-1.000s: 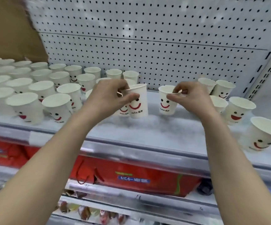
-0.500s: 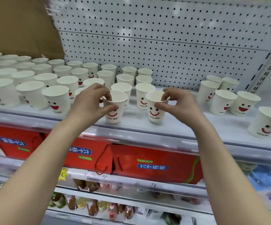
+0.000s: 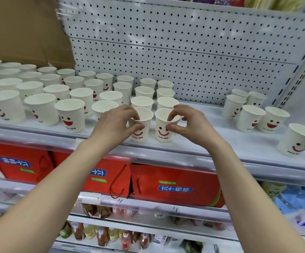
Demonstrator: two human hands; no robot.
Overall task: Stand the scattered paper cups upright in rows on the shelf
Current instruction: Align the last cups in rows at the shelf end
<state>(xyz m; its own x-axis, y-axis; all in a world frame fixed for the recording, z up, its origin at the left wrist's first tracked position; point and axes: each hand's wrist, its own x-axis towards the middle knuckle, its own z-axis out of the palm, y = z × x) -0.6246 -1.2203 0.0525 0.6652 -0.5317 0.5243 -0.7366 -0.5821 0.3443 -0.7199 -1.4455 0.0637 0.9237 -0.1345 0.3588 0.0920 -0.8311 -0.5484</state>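
Two pinches: my left hand (image 3: 113, 125) holds the left paper cup (image 3: 141, 133) by its rim, my right hand (image 3: 190, 124) the right paper cup (image 3: 161, 131). Both stand upright.

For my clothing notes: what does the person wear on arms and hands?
Nothing visible. The left forearm and right forearm are bare to the picture's edge, with no sleeve. The left hand and right hand carry no glove; no watch, bracelet or ring shows.

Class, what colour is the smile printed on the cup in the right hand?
Red, on a white cup pinched by the right hand; head view.
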